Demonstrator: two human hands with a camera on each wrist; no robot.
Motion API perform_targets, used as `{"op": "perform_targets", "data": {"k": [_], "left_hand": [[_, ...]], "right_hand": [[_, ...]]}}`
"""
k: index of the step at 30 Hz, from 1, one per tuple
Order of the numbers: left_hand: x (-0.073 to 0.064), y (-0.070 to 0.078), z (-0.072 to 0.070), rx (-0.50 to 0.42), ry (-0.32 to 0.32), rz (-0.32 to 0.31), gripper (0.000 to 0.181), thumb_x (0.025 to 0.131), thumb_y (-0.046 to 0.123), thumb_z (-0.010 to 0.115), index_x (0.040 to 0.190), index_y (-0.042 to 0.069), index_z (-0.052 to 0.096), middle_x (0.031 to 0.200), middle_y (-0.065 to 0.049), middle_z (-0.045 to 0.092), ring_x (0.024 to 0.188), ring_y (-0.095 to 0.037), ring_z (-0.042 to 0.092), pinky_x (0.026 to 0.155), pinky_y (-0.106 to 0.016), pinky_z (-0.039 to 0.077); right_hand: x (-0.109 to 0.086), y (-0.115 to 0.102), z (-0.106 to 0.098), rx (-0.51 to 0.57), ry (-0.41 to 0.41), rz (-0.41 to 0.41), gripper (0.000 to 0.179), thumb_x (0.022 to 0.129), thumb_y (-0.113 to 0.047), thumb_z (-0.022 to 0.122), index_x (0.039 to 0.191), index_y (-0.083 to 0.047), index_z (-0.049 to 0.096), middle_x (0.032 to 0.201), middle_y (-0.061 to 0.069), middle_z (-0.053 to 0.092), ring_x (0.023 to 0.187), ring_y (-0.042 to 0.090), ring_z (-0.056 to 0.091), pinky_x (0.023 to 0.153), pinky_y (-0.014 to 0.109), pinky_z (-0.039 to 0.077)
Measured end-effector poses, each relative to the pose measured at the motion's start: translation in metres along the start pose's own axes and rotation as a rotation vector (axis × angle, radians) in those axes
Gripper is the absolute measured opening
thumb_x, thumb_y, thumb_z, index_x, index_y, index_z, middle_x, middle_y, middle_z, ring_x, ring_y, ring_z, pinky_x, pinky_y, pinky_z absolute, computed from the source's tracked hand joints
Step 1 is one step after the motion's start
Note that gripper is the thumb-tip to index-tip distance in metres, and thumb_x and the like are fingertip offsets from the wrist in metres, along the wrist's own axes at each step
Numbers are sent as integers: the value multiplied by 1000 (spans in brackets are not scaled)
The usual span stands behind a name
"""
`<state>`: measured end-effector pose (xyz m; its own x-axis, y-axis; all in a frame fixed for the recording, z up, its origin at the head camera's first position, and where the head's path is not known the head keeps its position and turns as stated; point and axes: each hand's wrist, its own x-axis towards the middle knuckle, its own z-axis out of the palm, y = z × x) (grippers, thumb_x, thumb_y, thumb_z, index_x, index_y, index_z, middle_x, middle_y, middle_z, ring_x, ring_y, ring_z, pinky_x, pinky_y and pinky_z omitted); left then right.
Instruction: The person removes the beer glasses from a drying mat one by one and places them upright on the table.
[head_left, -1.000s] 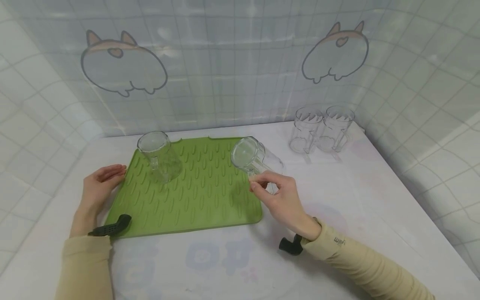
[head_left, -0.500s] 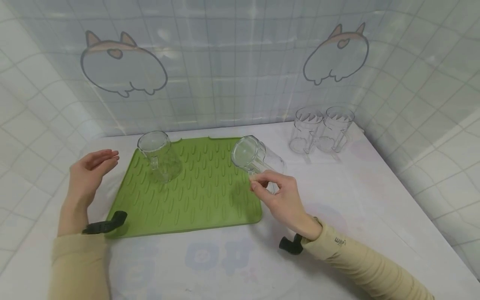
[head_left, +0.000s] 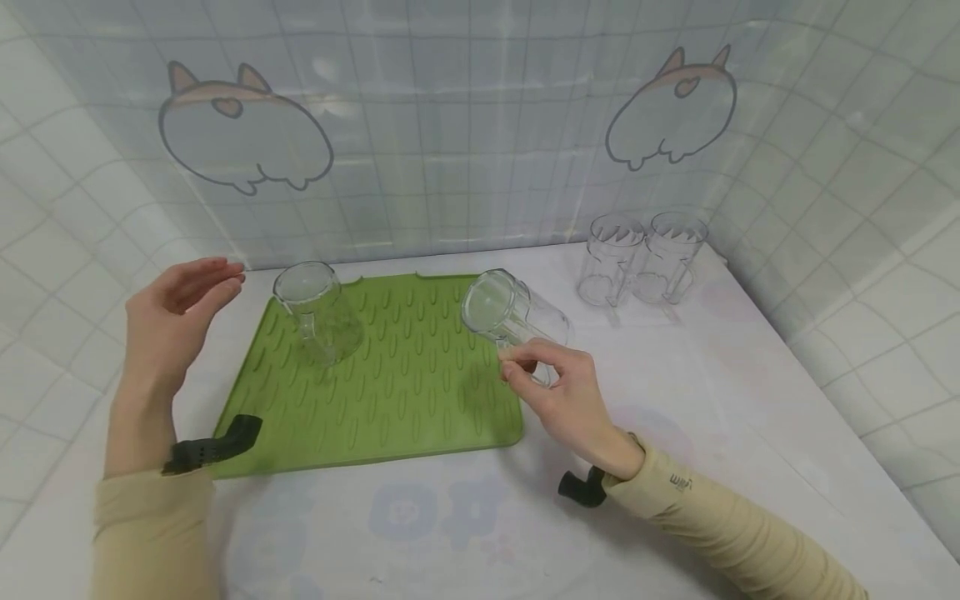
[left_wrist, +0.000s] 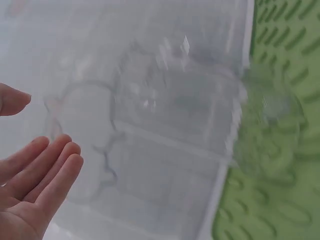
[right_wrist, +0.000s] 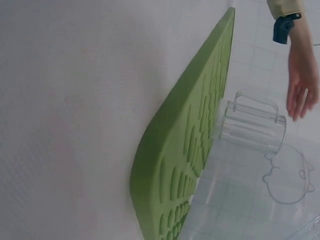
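My right hand point(head_left: 562, 392) pinches the handle of a clear glass mug point(head_left: 517, 308), which is tilted over the right edge of a green ridged drying mat point(head_left: 405, 417). Another clear mug point(head_left: 318, 312) stands on the mat's left part; the left wrist view shows this mug point(left_wrist: 272, 125) blurred. To the left of it, my left hand point(head_left: 176, 317) is raised beside the mat, fingers extended and thumb apart, holding nothing. In the right wrist view the standing mug point(right_wrist: 252, 122) and my left hand point(right_wrist: 302, 82) appear sideways, not touching.
Two more clear mugs, a nearer-left one point(head_left: 611, 262) and one beside it point(head_left: 671, 258), stand side by side at the back right of the white tabletop point(head_left: 675, 367). Behind the table rises a tiled-pattern wall sheet point(head_left: 465, 142). Both wrists carry a black strap device.
My left hand has left the mat's left edge, moving left, then up beside the standing mug. The right hand and its tilted mug have barely moved.
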<state>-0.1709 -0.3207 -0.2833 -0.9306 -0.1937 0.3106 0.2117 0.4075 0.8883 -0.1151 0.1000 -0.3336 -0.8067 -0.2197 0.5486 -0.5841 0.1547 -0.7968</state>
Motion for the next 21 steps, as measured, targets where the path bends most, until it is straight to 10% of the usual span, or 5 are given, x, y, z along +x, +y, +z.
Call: {"op": "perform_targets", "data": {"k": [11, 21], "left_hand": [[-21, 43, 51, -20, -186, 208, 40, 88, 7, 65, 127, 6, 55, 118, -3, 64, 107, -9, 60, 89, -11, 49], [-39, 60, 98, 24, -358, 232, 43, 89, 14, 65, 129, 8, 52, 126, -5, 58, 117, -16, 54, 96, -19, 48]], "right_hand": [[-3, 10, 0, 9, 4, -62, 13, 87, -3, 64, 94, -12, 71, 76, -4, 63, 73, 13, 55, 65, 26, 49], [-3, 11, 0, 0, 14, -110, 15, 85, 0, 64, 96, -9, 71, 77, -4, 62, 74, 13, 54, 64, 25, 49]]}}
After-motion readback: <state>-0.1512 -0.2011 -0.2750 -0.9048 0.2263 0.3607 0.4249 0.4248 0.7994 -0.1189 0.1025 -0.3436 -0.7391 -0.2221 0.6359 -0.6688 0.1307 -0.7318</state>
